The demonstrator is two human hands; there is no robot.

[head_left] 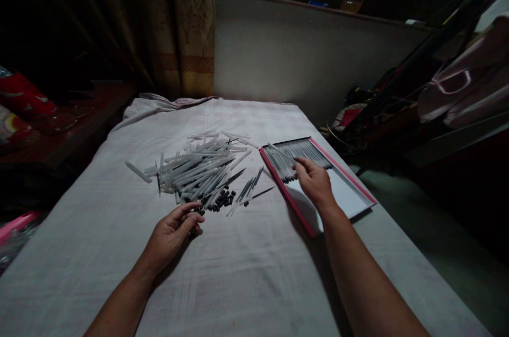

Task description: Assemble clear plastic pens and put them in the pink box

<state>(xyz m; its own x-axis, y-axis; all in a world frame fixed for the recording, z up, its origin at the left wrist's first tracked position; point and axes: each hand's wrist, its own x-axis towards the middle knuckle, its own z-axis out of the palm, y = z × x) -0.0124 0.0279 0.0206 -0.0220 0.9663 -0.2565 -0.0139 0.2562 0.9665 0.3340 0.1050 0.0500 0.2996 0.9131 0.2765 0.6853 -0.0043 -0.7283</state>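
Observation:
My right hand [314, 180] is closed in a pinch on the end of a clear-barrelled pen [280, 152]. That pen slants over a shallow pink-edged box [350, 193], where several similar pens [306, 151] lie side by side in a row at the far end. My left hand [175, 233] is low over the cloth with thumb and fingers apart, beside a cluster of small black caps [222, 200]. Beyond it spreads a loose heap of translucent pen barrels [202, 167]. Several thin dark refills [248, 188] lie between the heap and the box.
A pale cloth [238, 273] covers the table. Behind it are a wall [278, 50] and a patterned curtain [191, 24]. A dark wooden surface [87, 114] with a red package [26, 95] stands at left. Pink fabric [457, 82] hangs at right.

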